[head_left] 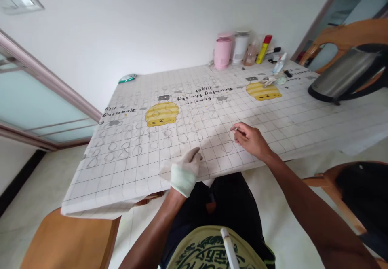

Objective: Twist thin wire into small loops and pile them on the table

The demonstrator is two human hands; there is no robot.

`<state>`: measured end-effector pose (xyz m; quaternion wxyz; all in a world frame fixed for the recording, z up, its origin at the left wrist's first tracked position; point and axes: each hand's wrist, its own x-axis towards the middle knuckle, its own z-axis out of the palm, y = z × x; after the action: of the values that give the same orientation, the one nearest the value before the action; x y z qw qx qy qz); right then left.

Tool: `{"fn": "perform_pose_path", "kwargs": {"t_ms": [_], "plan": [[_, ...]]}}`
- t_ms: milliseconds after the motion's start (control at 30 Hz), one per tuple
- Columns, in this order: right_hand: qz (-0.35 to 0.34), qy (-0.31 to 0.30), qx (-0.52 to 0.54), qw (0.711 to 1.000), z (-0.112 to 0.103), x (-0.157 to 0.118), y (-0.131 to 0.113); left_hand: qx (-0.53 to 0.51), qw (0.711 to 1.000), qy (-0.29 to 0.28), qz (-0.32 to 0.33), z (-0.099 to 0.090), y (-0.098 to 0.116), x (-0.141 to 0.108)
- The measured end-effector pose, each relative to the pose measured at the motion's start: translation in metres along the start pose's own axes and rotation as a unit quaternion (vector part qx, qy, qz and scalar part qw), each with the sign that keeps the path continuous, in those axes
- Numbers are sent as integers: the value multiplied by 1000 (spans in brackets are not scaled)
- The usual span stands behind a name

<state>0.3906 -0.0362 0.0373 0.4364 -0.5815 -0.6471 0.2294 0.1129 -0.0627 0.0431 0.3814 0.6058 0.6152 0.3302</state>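
My left hand (185, 170), in a white glove with a pale green cuff, rests near the front edge of the tablecloth (145, 176). Its fingers point forward, slightly apart, and hold nothing I can see. To its right, my bare right hand (250, 139) is closed in a pinch over the cloth. Something thin and dark shows at its fingertips, too small to name. A thin grey loop (227, 147) lies just left of that hand. Rows of similar grey loops (124, 153) spread over the cloth to the left; whether drawn or laid there, I cannot tell.
Along the wall stand a pink canister (222, 52), a white canister (241, 47), a bottle (250, 54) and a yellow can with a red cap (264, 49). A steel kettle (347, 73) is at the right. Wooden chairs (71, 238) flank the table. A green-edged packet (127, 78) lies far left.
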Motion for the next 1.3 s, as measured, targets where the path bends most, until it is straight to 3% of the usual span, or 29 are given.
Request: {"fn": "perform_pose_path", "kwargs": {"t_ms": [133,233,367,500,600,733,933,1133,1300], "plan": [[-18,-42,-23,999,11,39,9,52,992,110,40,-15,-28,-2],[-78,-82,-64,992,25,66,12,67,981,159,87,-18,-51,-2],[-187,-123,-131,966,42,97,17,78,975,160,133,-16,-69,1],[-221,-137,-212,942,48,112,15,94,968,157,170,-15,-75,4],[-227,-112,-259,932,43,103,7,105,962,156,201,-15,-78,5],[-231,-70,-253,937,35,66,-5,132,950,165,229,-15,-81,4],[-228,-166,-299,911,43,8,0,155,936,168,269,-12,-83,4],[-196,-190,-329,904,62,5,11,180,932,165,269,-10,-84,6],[-174,-162,-334,912,77,5,0,205,927,162,270,-8,-84,7]]}}
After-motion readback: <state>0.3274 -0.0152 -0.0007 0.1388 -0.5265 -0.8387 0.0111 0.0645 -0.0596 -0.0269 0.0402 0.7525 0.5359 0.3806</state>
